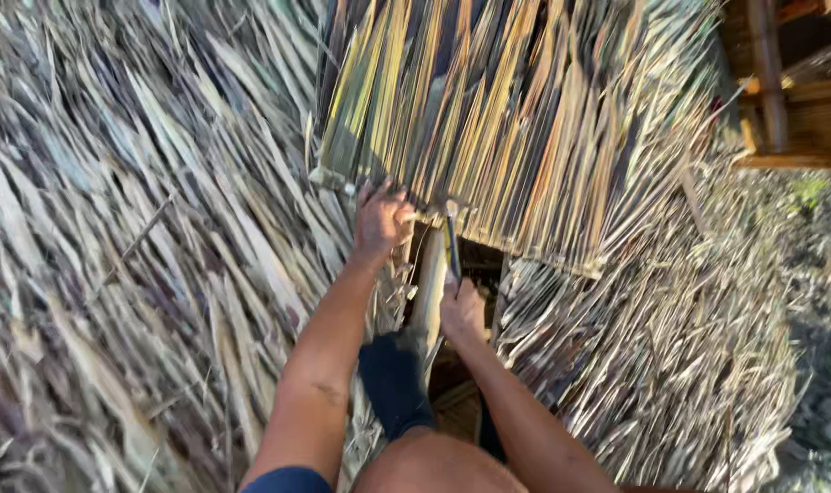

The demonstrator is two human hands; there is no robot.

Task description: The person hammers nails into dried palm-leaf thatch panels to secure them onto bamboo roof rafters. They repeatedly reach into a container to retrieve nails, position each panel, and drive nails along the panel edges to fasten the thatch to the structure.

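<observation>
Left hand [382, 221] closed over the lower edge of the thatch panel [516, 119], just above the gap. Right hand [462, 310] wrapped round the hammer [451, 245], held below and a little right of the left, handle near upright, head up at the panel edge. Panel leaves running up and away from both hands; edge slanting down rightward. Left nearer the panel. Pale pole [429, 288] upright between the wrists. Older thatch [142, 228] all around
</observation>
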